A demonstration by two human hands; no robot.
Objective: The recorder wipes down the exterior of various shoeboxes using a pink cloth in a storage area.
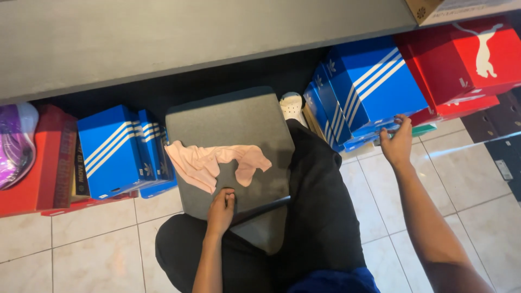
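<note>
Tiled floor (97, 239), blue striped boxes (374, 81) at right hand (397, 144).

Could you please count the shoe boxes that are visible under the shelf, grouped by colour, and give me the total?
Blue shoe boxes with white stripes: 5, that is 2 at the left and 3 at the right, where the right hand touches the stack
Red shoe boxes: 3, that is 1 at the far left and 2 at the right
Total: 8

Probably a shoe shop's stock corner: blue striped shoeboxes (111, 149) and red shoeboxes (467, 59) stacked under a grey shelf (163, 38), on a tiled floor (97, 249).
</note>
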